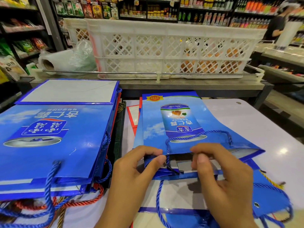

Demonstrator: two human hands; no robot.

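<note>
Your left hand [131, 170] and right hand [222, 175] each pinch the near rim of the blue paper bag [174, 122] between thumb and curled fingers, either side of one end of its rope handle [167, 150] — likely to part the mouth or press the fold flat. The bag lies flat on the white table [246, 122], just beside the stack of flattened bags [54, 137] at your left — probably where it belongs.

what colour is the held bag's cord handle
Blue; the cord handle shows best in head view.
</note>
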